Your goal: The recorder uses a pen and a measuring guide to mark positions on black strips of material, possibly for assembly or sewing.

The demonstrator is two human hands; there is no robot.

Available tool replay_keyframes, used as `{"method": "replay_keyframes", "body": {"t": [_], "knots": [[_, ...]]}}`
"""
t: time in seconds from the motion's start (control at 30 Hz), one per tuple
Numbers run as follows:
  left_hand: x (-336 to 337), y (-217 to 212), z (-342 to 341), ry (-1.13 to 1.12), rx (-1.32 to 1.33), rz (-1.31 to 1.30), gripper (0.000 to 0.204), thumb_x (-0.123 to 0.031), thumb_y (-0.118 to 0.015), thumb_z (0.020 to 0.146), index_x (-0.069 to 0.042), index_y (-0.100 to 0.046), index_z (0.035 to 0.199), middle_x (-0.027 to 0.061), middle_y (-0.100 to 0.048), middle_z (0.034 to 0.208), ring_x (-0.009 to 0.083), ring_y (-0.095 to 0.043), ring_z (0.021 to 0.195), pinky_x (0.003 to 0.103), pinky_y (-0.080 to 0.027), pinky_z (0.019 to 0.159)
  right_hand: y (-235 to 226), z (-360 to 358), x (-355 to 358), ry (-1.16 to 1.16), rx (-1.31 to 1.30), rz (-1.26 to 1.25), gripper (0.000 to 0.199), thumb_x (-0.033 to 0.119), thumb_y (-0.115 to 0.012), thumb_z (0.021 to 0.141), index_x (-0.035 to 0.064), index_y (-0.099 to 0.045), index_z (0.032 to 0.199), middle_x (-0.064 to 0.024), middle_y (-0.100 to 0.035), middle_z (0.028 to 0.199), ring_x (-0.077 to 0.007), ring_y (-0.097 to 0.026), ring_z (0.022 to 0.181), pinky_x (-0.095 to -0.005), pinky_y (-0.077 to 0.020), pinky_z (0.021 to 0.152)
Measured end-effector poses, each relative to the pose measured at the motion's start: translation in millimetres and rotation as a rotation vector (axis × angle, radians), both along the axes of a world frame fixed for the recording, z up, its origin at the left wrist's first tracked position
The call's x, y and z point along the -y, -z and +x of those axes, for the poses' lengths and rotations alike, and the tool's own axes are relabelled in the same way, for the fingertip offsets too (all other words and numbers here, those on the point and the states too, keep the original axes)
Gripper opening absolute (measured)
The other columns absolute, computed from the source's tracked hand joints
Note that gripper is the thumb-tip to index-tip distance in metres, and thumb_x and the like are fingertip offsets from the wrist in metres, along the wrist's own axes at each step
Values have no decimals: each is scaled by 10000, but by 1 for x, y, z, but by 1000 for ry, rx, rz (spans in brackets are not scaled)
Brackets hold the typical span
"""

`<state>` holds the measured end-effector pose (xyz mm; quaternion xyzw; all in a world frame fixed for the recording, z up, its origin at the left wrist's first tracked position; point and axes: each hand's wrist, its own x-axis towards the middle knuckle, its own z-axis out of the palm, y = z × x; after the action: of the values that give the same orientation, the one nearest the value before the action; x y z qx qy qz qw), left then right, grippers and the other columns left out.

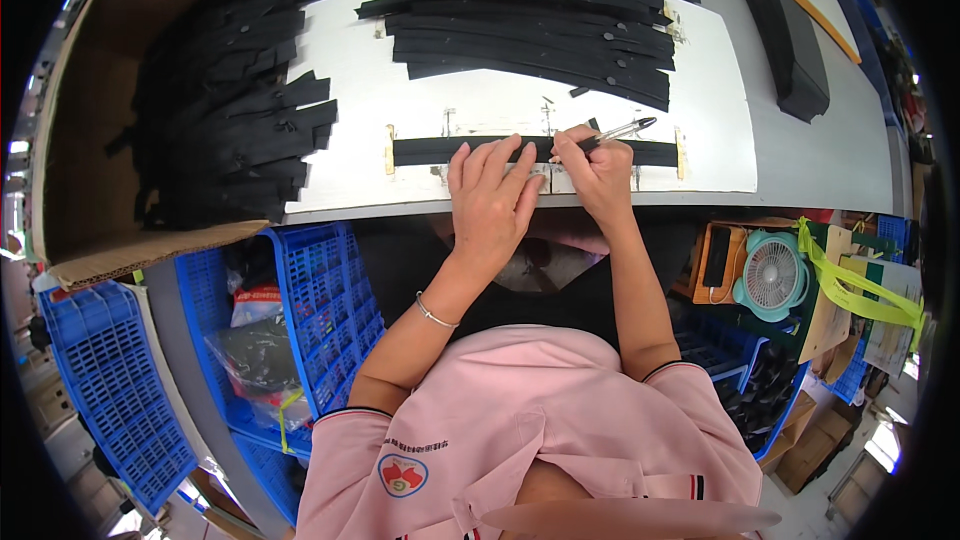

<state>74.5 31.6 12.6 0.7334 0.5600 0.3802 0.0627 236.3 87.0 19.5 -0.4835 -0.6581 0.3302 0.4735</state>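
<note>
White and pale grey, the desk (800,155) fills the upper part of the head view, with a white board (480,100) lying on it. A single black strip (655,152) lies flat along the board's near edge, between two small tan stops. The left hand (492,195) rests palm down on the strip's middle, fingers spread and flat, grasping nothing. The right hand (595,172), just beside it, is clenched on a silver pen (622,130) whose dark end points up and to the right; the other end is hidden behind the fingers. The middle of the strip is covered by both hands.

Farther back a stack of black strips (540,15) lies fanned on the board, its top cut off by the rim. At the left a cardboard box (90,140) holds a loose heap of black strips (230,110). Below the desk edge stand blue crates (320,310), one holding plastic bags whose contents are hard to make out. At the right sit a small teal fan (772,275) and a yellow-green strap (850,285).
</note>
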Motion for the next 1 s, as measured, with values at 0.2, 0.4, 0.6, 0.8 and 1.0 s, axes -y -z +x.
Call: {"method": "replay_keyframes", "body": {"t": [0.2,0.4,0.6,0.8,1.0], "knots": [[5,-2,0,-7,1,-11,367,-115,-767,843,-57,-727,1203,107,-650,1252,294,-571,1197,521,-362,1099,12,4,1,-4,184,101,191,139,-685,902,0,-683,771,-160,-592,591,-277,-621,506,-369,-436,494],[15,2,1,-6,-10,-1,357,-129,-766,860,-54,-728,1207,106,-650,1263,294,-570,1206,525,-364,1105,-12,19,24,25,-277,-179,183,38,-633,945,-44,-703,797,-56,-709,728,-93,-641,658,-259,-500,613],[7,-3,3,2,-47,22,335,-142,-749,880,-64,-730,1205,115,-642,1270,315,-561,1210,526,-365,1107,-22,90,2,275,-128,-193,241,147,-617,998,-29,-694,853,-46,-694,762,-74,-598,686,-244,-473,632],[-1,-1,7,8,-60,-6,335,-129,-756,881,-64,-735,1209,101,-644,1292,305,-569,1198,516,-352,1120,-2,102,-6,233,-220,-175,231,136,-641,997,-39,-704,860,-21,-657,723,-64,-560,668,-233,-436,616],[-18,-17,59,185,126,10,257,-119,-762,866,-44,-736,1110,86,-669,1168,296,-584,1148,512,-364,1111,4,103,0,248,-180,-163,240,149,-648,997,-42,-718,870,-19,-655,711,-64,-557,654,-233,-430,596]]}}
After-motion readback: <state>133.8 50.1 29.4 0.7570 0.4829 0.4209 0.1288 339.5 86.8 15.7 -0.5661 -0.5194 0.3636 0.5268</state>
